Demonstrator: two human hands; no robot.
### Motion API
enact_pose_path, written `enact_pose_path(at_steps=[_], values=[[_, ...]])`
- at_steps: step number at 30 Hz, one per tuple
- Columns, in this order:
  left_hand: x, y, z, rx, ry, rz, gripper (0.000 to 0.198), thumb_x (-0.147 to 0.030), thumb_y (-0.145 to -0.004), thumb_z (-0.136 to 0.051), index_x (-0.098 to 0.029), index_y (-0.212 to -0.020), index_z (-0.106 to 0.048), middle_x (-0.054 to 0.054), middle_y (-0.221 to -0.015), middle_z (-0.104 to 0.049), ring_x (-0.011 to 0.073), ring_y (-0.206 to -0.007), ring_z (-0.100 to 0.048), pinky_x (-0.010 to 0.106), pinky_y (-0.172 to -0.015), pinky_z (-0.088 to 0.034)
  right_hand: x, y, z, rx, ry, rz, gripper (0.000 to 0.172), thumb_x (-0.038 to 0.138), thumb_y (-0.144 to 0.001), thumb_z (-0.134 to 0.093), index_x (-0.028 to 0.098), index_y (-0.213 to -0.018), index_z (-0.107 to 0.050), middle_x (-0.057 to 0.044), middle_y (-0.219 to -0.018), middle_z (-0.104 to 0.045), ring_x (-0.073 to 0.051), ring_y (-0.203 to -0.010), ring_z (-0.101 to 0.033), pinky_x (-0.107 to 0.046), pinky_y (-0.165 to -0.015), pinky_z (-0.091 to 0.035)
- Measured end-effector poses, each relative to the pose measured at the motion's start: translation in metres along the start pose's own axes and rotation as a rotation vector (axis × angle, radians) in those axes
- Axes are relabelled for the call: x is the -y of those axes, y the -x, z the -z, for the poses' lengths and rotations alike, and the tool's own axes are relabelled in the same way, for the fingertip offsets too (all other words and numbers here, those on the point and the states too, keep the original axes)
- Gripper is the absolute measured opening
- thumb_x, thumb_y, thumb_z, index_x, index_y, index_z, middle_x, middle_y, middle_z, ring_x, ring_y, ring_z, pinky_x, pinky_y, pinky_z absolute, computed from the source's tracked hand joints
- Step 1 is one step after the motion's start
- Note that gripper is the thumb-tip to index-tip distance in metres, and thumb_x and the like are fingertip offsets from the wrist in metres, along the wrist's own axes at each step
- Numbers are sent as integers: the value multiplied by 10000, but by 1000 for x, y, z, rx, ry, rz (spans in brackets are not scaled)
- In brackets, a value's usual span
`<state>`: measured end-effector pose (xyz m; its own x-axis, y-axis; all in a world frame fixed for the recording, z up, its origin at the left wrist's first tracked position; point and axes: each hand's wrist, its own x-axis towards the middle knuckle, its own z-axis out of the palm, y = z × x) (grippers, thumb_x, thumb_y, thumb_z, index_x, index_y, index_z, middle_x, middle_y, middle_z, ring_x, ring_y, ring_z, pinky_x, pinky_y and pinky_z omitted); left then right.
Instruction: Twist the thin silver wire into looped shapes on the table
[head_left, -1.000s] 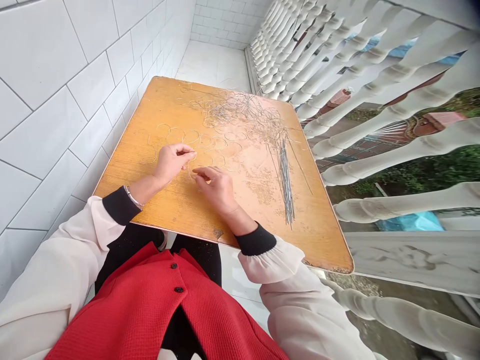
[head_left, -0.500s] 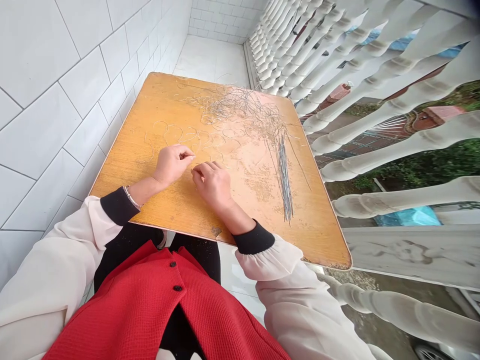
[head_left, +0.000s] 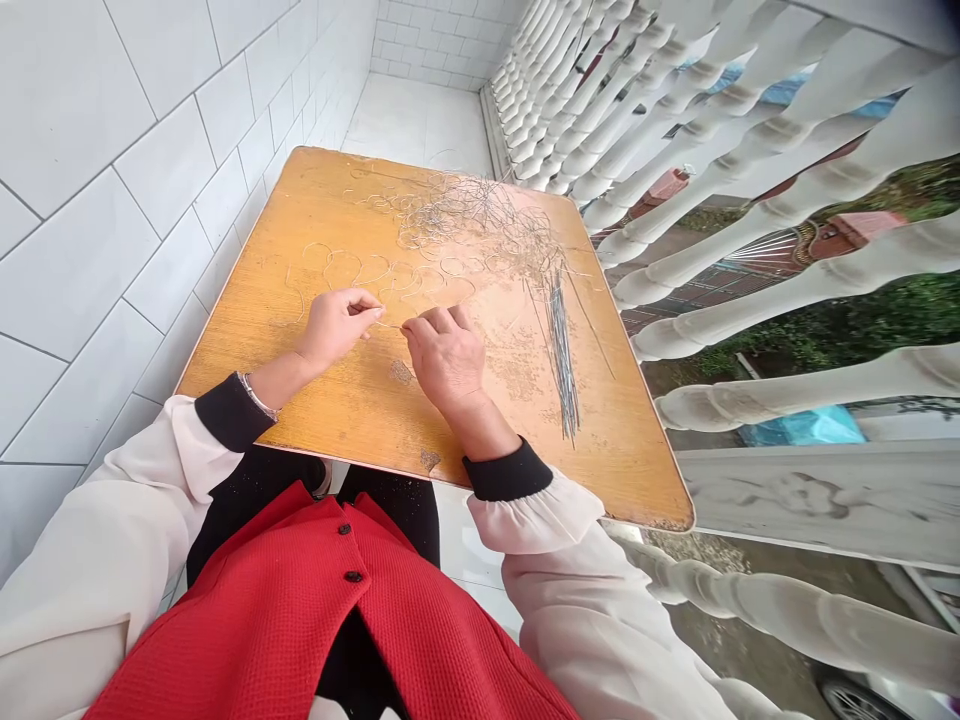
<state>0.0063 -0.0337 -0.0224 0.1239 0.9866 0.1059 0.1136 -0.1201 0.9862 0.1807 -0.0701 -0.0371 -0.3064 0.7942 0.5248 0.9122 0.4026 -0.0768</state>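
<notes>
Over the wooden table (head_left: 330,400), my left hand (head_left: 337,325) pinches one end of a thin wire (head_left: 390,325). My right hand (head_left: 446,355) is closed on the wire a short way to the right, its fingers bent and knuckles up. The wire runs between the two hands with a slight bend; its ends are hidden in my fingers. Just beyond my hands lie several thin wire loops (head_left: 390,270) in a loose row. Farther back spreads a tangled heap of wire (head_left: 480,210).
A bundle of straight grey wires (head_left: 561,360) lies on the right of the table, with a single wire (head_left: 594,325) beside it. A white tiled wall (head_left: 172,170) runs along the left. White balusters (head_left: 720,300) line the right side.
My right hand has moved right, away from my left hand, and a stretch of wire now shows between them. My left hand has barely moved.
</notes>
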Motion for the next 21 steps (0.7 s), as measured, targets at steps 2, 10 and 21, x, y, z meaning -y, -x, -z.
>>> enact_pose_path(at_steps=[2,10,21], values=[[-2,1,0,29,62,28,81,-122,-808,-677,-148,-731,-678,-29,-630,-613,60,-556,-544,155,-514,-495,0,0,1,8,1,-1,314,228,-1020,-425,214,-848,-687,-98,-880,-621,-237,-844,-477,-366,-750,-391],[-2,1,2,110,57,117,173,-101,-838,-682,-139,-674,-644,-10,-576,-629,56,-504,-571,143,-478,-468,-3,1,0,-23,26,4,325,205,-1010,-415,217,-829,-686,-97,-858,-607,-237,-828,-459,-368,-725,-395],[-7,3,1,201,-68,161,274,-83,-837,-695,-136,-583,-605,-9,-517,-604,59,-451,-544,163,-458,-450,5,2,2,25,22,72,294,221,-1016,-451,229,-838,-686,-73,-830,-636,-217,-796,-475,-346,-711,-387]])
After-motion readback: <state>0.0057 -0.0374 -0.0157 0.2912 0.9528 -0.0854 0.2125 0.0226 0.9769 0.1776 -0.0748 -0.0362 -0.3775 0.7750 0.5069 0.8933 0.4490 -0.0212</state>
